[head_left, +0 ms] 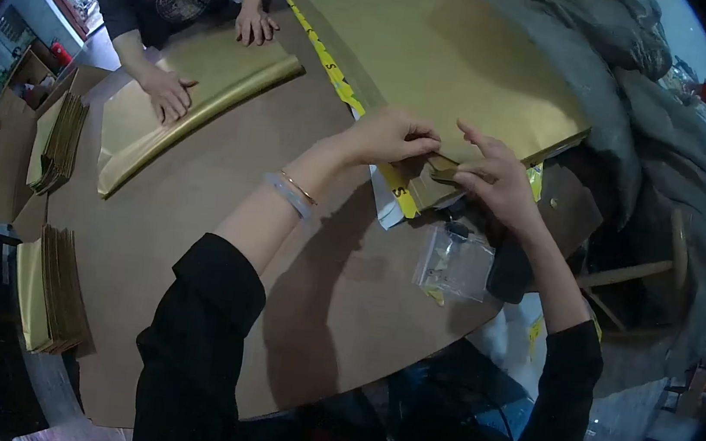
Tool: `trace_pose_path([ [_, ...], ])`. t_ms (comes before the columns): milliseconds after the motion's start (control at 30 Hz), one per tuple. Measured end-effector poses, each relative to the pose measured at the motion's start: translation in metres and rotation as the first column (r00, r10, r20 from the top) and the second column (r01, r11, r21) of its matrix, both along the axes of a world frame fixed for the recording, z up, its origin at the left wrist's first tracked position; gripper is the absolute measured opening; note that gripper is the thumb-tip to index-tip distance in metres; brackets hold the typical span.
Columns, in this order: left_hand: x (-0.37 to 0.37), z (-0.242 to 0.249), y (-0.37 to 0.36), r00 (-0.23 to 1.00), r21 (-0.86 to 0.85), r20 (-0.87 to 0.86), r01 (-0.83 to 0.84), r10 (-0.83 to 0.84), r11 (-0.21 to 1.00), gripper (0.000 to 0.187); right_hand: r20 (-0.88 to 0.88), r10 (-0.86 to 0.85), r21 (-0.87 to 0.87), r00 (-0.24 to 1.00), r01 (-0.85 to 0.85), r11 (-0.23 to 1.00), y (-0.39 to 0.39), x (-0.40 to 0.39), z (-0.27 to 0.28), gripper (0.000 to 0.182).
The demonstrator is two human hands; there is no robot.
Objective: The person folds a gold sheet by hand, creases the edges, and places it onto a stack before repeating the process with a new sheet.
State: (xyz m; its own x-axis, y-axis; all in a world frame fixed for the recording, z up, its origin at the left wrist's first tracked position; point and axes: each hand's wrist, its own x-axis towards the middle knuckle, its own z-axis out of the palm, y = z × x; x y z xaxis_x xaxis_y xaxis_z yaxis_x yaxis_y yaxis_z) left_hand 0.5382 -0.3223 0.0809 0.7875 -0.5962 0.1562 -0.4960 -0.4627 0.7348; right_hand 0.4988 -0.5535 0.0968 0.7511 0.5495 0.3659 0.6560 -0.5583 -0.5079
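My left hand [395, 138] is closed in a pinch at the near corner of a stack of gold paper sheets [468, 51]. A corner of the sheets is lifted and bent there, showing a brown underside. My right hand [499, 183] is on the other side of that corner. Its index finger is raised, while the thumb and a curled finger come together on the sheet's edge. Yellow printed tape [327, 63] runs along the stack's left side. Just below my hands lies a clear zip bag [456, 264] with small pieces inside.
Across the brown table [195, 229], a co-worker's hands [167, 95] press on a folded gold sheet [211, 87]. Bundles of folded gold paper [49, 290] stand at the left edge, near a cardboard box [11, 151]. Grey cloth [667, 134] and a wooden chair [638, 275] are at the right.
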Motion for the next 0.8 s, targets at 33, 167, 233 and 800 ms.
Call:
trace_pose_path([
  [33, 0.000, 0.001, 0.000, 1.000, 0.019, -0.001, -0.013, 0.013, 1.000, 0.027, -0.065, 0.001, 0.032, 0.998, 0.001, 0.999, 0.000, 0.002, 0.001, 0.015],
  [167, -0.002, 0.004, 0.000, 0.998, 0.009, -0.064, -0.023, 0.023, 1.000, 0.027, -0.124, 0.013, 0.077, 0.992, -0.003, 0.997, -0.004, 0.010, -0.004, 0.016],
  [233, -0.001, 0.004, 0.000, 1.000, 0.037, -0.009, -0.024, 0.024, 0.999, 0.026, -0.322, -0.004, 0.158, 0.947, 0.058, 0.986, -0.005, 0.011, -0.005, 0.016],
  [800, -0.007, 0.005, -0.006, 0.992, 0.004, -0.039, -0.120, 0.120, 0.993, 0.025, 0.384, -0.024, -0.108, 0.923, 0.071, 0.992, -0.003, -0.001, -0.005, 0.022],
])
